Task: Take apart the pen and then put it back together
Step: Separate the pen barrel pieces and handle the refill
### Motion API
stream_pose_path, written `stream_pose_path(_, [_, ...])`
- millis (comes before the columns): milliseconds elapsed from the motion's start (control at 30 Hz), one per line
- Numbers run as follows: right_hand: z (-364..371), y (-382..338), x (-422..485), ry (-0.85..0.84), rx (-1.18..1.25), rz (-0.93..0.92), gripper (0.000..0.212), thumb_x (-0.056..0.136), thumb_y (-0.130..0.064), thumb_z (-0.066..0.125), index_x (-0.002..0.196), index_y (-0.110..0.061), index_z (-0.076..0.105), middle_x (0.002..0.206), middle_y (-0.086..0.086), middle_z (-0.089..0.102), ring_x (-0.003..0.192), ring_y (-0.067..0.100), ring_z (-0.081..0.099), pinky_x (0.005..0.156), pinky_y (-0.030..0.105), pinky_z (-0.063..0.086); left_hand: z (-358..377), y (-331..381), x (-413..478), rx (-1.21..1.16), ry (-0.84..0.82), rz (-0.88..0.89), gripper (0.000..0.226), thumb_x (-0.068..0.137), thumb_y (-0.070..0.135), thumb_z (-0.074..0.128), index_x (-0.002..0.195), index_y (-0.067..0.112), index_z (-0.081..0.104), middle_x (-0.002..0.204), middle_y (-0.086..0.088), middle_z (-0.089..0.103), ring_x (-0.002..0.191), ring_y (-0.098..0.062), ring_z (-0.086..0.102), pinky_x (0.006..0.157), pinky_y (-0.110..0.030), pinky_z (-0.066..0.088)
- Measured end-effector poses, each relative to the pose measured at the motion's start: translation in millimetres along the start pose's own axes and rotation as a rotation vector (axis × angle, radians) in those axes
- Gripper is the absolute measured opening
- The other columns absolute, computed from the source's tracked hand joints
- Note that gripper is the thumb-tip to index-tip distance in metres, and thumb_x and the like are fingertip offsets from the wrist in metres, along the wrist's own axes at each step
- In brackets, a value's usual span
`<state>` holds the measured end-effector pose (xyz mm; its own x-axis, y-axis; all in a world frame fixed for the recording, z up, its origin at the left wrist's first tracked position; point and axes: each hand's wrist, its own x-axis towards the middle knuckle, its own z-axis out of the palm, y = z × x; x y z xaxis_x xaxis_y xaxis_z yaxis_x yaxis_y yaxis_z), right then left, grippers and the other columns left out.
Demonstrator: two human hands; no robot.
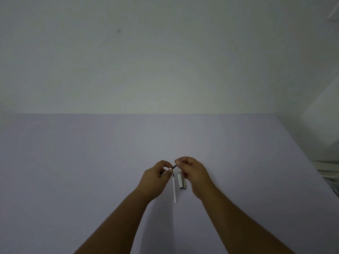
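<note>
The pen lies in pieces on the lavender table (91, 162). My right hand (195, 174) pinches a small, slender dark pen piece (174, 166) just above the table. The thumb and forefinger of my left hand (158, 176) close on that piece's lower left end. Below the hands, a thin white refill (174, 190) lies lengthwise, pointing toward me. Right of it rests a short white barrel piece (180, 181). A darker grey piece (184, 184) sits beside that one, partly hidden under my right hand.
The table's far edge meets a plain pale wall (165, 61). Its right edge runs diagonally toward me, with white blurred objects (330, 173) beyond it.
</note>
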<state>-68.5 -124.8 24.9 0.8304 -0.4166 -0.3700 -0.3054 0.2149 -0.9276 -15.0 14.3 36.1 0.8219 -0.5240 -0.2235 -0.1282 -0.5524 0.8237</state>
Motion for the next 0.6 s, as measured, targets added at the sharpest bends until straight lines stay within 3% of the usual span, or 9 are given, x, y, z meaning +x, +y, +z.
stream_pose_path(100, [-3.7, -10.1, 6.1, 0.089, 0.144, -0.033, 0.013, 0.089, -0.015, 0.062, 0.078, -0.019, 0.067, 0.076, -0.001, 0.062, 0.068, 0.014, 0.053, 0.068, 0.028, 0.047, 0.3, 3.5, 0.1, -0.024, 0.015, 0.006, 0.009, 0.094, 0.027, 0.049, 0.098, 0.028, 0.057, 0.079, -0.001, 0.061, 0.064, -0.015, 0.05, 0.057, -0.019, 0.041])
stream_pose_path(233, [-24.0, -11.7, 23.5, 0.275, 0.358, 0.012, 0.016, 0.093, -0.013, 0.055, 0.079, -0.015, 0.06, 0.073, 0.002, 0.061, 0.059, 0.012, 0.052, 0.053, 0.02, 0.049, -2.5, -2.7, 1.8, 0.005, 0.041, -0.017, 0.012, 0.095, 0.027, 0.047, 0.1, 0.027, 0.057, 0.076, 0.001, 0.058, 0.059, -0.011, 0.048, 0.055, -0.018, 0.042])
stream_pose_path(333, [-37.1, 12.4, 36.5, 0.291, 0.104, 0.109, 0.018, 0.091, -0.011, 0.059, 0.072, -0.012, 0.06, 0.066, 0.007, 0.057, 0.054, 0.014, 0.049, 0.05, 0.024, 0.05, -1.3, -10.1, 2.1, 0.028, 0.056, -0.044, 0.016, 0.095, 0.027, 0.046, 0.107, 0.024, 0.057, 0.075, 0.002, 0.056, 0.059, -0.01, 0.048, 0.055, -0.017, 0.042])
stream_pose_path(400, [-41.2, 34.4, 43.5, 0.246, -0.258, 0.151, 0.023, 0.086, -0.014, 0.065, 0.065, -0.012, 0.059, 0.065, 0.012, 0.058, 0.057, 0.021, 0.053, 0.063, 0.037, 0.053, 1.1, -14.3, 2.1, 0.035, 0.059, -0.064, 0.02, 0.095, 0.028, 0.047, 0.112, 0.022, 0.056, 0.073, 0.005, 0.053, 0.059, -0.01, 0.048, 0.056, -0.017, 0.042])
stream_pose_path(467, [-42.2, 51.6, 49.1, 0.203, -0.593, 0.165, 0.025, 0.083, -0.024, 0.069, 0.064, -0.012, 0.057, 0.068, 0.011, 0.062, 0.066, 0.025, 0.058, 0.075, 0.041, 0.054, 4.3, -18.2, 3.0, 0.036, 0.061, -0.076, 0.022, 0.094, 0.029, 0.048, 0.113, 0.021, 0.056, 0.071, 0.006, 0.051, 0.059, -0.009, 0.048, 0.056, -0.018, 0.041])
stream_pose_path(600, [-36.7, 61.5, 51.1, 0.195, -0.705, 0.162, 0.032, 0.084, -0.026, 0.068, 0.061, -0.014, 0.05, 0.069, 0.012, 0.061, 0.062, 0.021, 0.057, 0.07, 0.033, 0.051, 9.3, -23.8, 5.4, 0.047, 0.05, -0.085, 0.019, 0.093, 0.026, 0.049, 0.108, 0.021, 0.06, 0.071, 0.008, 0.052, 0.06, -0.007, 0.047, 0.057, -0.017, 0.041])
